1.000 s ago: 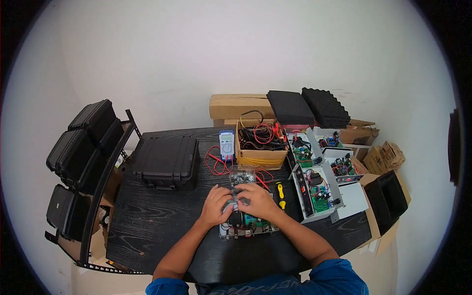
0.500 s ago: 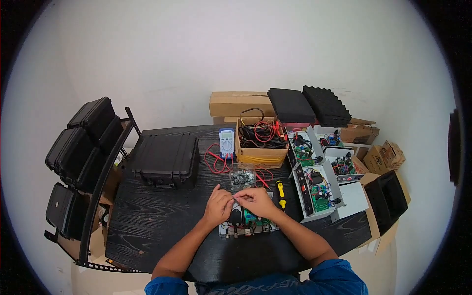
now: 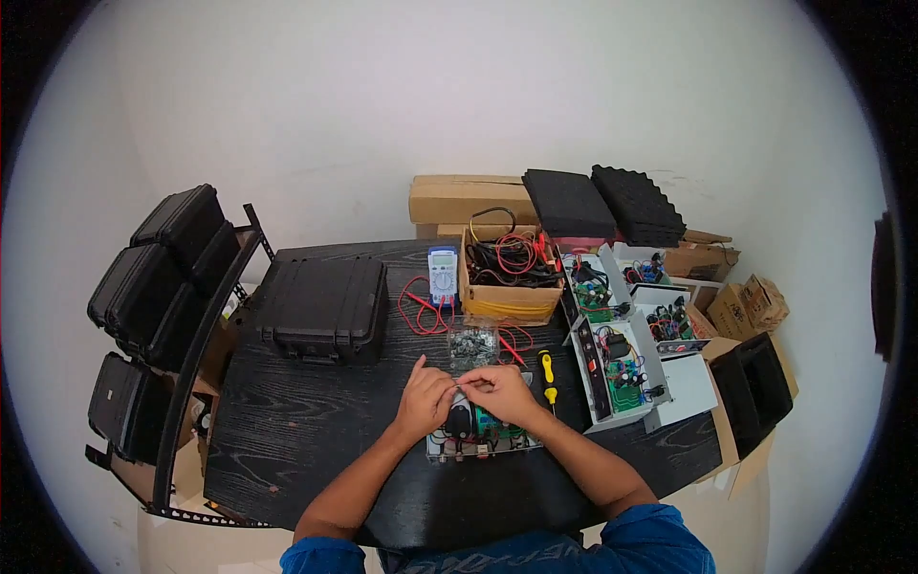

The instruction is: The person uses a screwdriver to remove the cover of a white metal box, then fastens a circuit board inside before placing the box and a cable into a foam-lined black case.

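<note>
My left hand [image 3: 425,400] and my right hand [image 3: 503,394] meet fingertip to fingertip over an open metal unit [image 3: 483,451] with a green circuit board. Both hands pinch something too small to make out. Just beyond them is a clear box of small metal parts [image 3: 473,346]. A blue and white multimeter [image 3: 443,276] with red leads lies behind that box. To the right of my right hand are a yellow and black screwdriver [image 3: 546,367] and a smaller yellow piece [image 3: 551,395].
A black hard case [image 3: 323,311] sits at the left of the table. A cardboard box of cables [image 3: 510,297] stands at the back. Several opened white units [image 3: 623,375] fill the right side. A rack [image 3: 172,421] with black cases stands at the far left.
</note>
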